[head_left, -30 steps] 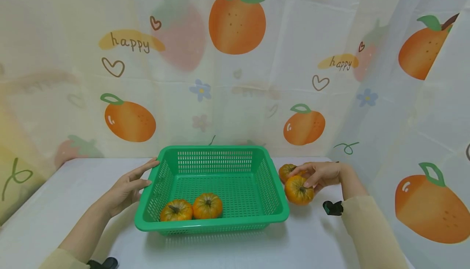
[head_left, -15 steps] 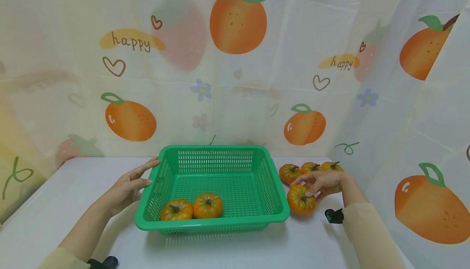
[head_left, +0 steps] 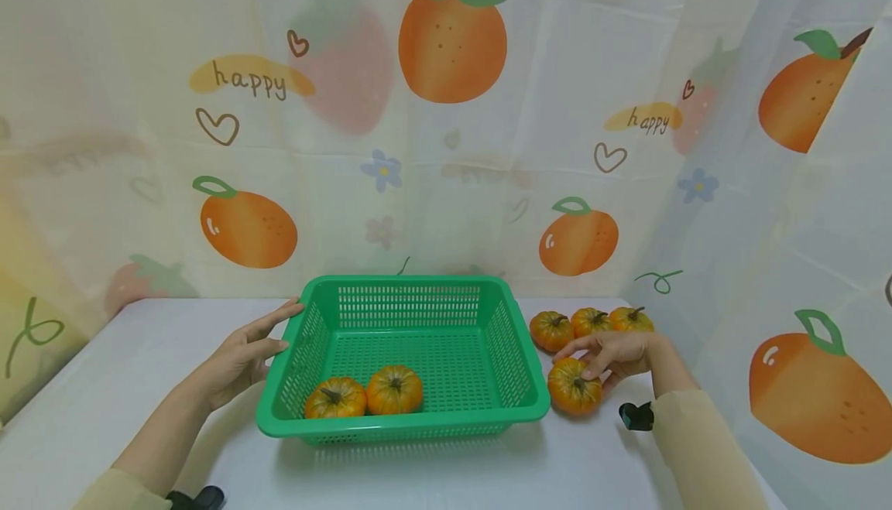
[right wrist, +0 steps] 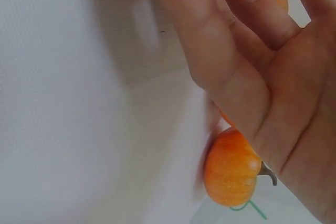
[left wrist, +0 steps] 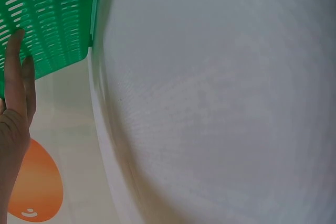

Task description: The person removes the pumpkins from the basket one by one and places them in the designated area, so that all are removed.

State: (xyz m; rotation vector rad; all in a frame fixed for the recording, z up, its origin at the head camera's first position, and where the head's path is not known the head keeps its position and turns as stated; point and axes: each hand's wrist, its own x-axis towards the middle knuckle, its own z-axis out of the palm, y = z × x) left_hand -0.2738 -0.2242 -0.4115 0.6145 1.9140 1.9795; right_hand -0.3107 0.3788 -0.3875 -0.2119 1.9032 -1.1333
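Observation:
A green plastic basket (head_left: pixel 411 426) stands on the white table with two small orange pumpkins (head_left: pixel 394 390) in its front left part. My left hand (head_left: pixel 237 359) touches the basket's left side, its fingers straight along the outer wall in the left wrist view. Just right of the basket, my right hand (head_left: pixel 616 354) holds another small pumpkin (head_left: pixel 574 388) from above, thumb and fingers around it; whether it touches the table I cannot tell. In the right wrist view, the palm and fingers hide most of that pumpkin.
Behind my right hand, three more pumpkins (head_left: pixel 552 330) sit in a row near the table's (head_left: pixel 418 479) back edge. A fruit-printed curtain (head_left: pixel 446 216) hangs behind the table and along its right side.
My right hand has moved slightly toward me and to the right with its pumpkin, uncovering the row behind. The left hand and basket have stayed in place.

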